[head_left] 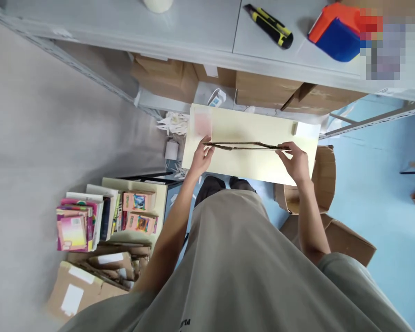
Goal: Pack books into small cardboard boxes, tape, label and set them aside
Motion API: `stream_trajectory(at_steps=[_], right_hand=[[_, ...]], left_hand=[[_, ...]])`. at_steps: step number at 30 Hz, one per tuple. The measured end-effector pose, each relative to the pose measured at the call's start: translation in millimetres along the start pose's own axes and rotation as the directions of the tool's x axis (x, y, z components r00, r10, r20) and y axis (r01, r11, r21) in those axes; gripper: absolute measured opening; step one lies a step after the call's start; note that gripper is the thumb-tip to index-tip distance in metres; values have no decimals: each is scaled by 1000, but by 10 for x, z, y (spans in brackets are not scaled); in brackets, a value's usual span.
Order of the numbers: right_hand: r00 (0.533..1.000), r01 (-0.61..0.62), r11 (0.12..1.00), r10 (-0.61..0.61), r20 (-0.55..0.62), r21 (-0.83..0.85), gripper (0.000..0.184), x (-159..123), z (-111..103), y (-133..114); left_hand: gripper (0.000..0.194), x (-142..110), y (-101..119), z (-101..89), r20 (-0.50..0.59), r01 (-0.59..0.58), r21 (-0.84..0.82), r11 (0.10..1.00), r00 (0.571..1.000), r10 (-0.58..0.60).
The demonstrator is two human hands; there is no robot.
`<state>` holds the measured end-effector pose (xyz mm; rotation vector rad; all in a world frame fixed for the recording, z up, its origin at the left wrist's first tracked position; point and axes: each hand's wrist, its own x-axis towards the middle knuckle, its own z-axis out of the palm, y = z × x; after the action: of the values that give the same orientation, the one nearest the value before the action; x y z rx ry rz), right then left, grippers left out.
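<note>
A partly flattened cardboard box stands on edge over the pale yellow tabletop, showing as two thin brown layers slightly apart. My left hand pinches its left end between thumb and fingers. At the right end, my right hand grips it the same way. A pinkish sheet lies on the tabletop beyond my left hand. Near the tabletop's far right corner is a small white block-like item. The cardboard's lower edge cannot be made out from above.
A grey shelf above holds a utility knife and a red-and-blue object. Cardboard boxes fill the shelf below. Books and folded cardboard are at left; an open carton stands at right.
</note>
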<state>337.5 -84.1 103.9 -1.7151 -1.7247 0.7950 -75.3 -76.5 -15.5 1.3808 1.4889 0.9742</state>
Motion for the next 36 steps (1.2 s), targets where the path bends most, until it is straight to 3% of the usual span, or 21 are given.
stream_trajectory(at_steps=[3, 6, 9, 12, 15, 18, 22, 27, 32, 36], right_hand=[[998, -49, 999, 48, -27, -20, 47, 39, 75, 165], [988, -142, 990, 142, -65, -4, 67, -7, 229, 253], [980, -186, 980, 190, -58, 70, 81, -96, 417, 197], [977, -211, 965, 215, -5, 158, 80, -167, 539, 79], [953, -293, 917, 303, 7, 269, 71, -153, 549, 92], [915, -377, 818, 402, 37, 435, 71, -46, 522, 274], [911, -395, 759, 394, 119, 518, 75, 104, 543, 486], [941, -322, 792, 329, 81, 518, 68, 147, 558, 451], [961, -269, 869, 272, 53, 415, 74, 160, 586, 482], [946, -314, 858, 318, 61, 407, 80, 190, 730, 587]], left_hand=[[63, 195, -99, 191, 49, 33, -51, 998, 998, -30], [58, 384, -66, 306, 122, 27, -93, 995, 992, -16], [57, 537, 40, 385, 173, 28, -107, 994, 985, -9], [57, 611, 102, 446, 152, 57, -112, 992, 988, -40], [58, 562, 86, 455, 113, 140, -151, 979, 986, -123], [63, 404, 74, 413, 90, 287, -219, 933, 958, -273], [70, 217, 175, 379, 153, 407, -298, 864, 913, -378], [81, 220, 288, 405, 186, 342, -301, 890, 937, -297], [75, 311, 174, 469, 142, 195, -168, 966, 975, -172], [68, 370, 72, 582, 58, 153, -105, 983, 987, -147]])
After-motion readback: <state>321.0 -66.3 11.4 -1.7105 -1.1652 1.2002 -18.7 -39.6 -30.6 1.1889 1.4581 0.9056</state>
